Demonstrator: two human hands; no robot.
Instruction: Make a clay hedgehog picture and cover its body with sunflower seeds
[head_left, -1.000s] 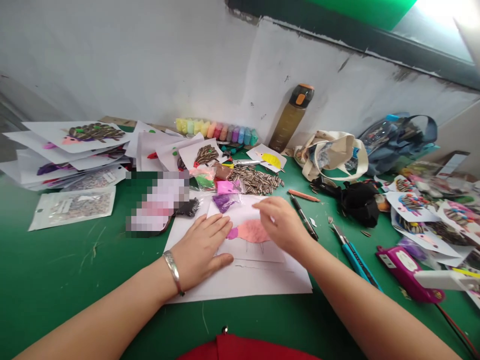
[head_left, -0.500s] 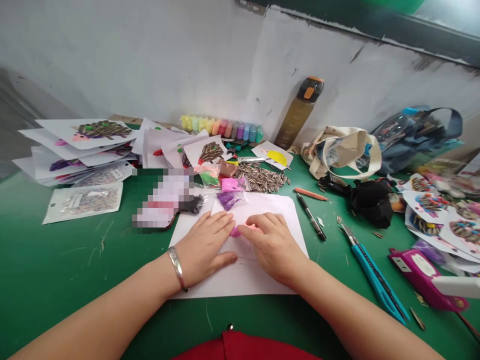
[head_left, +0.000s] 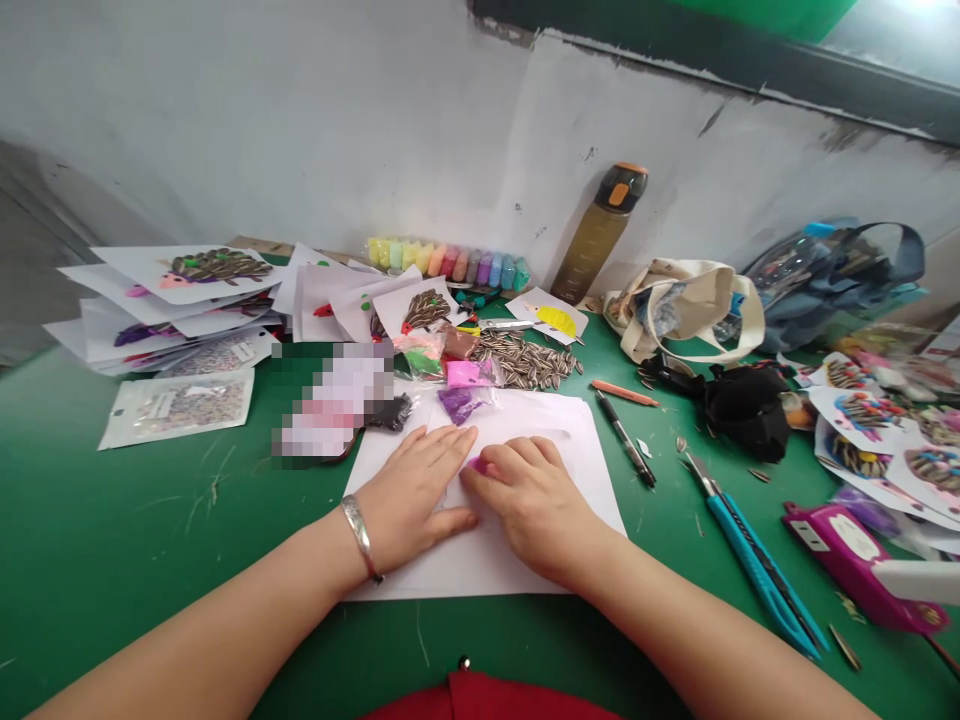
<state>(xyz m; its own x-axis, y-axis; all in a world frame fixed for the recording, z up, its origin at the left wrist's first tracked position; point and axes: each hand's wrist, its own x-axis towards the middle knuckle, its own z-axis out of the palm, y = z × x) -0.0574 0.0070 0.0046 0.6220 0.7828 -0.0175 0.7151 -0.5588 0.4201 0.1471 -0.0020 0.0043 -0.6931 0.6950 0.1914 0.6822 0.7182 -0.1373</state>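
Green tabletop [head_left: 187,560] spans the head view. On white paper [head_left: 480,575] at near centre, the left hand [head_left: 409,490] lies flat, thumb spread; the right hand [head_left: 536,505] curls over a magenta patch [head_left: 478,465], its pinch impossible to tell. Probably soft, the patch would dent; the light paper's margins suit holding.

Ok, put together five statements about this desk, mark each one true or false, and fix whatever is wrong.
1. The left hand lies on the white paper. True.
2. The right hand is gripping the pen. False: the right hand is over the white paper, and the pen lies apart, to its right.
3. The seed pile is farther away than the white paper. True.
4. The blue knife lies left of the paper. False: the blue knife lies to its right.
5. The bottle is left of the beige bag. True.
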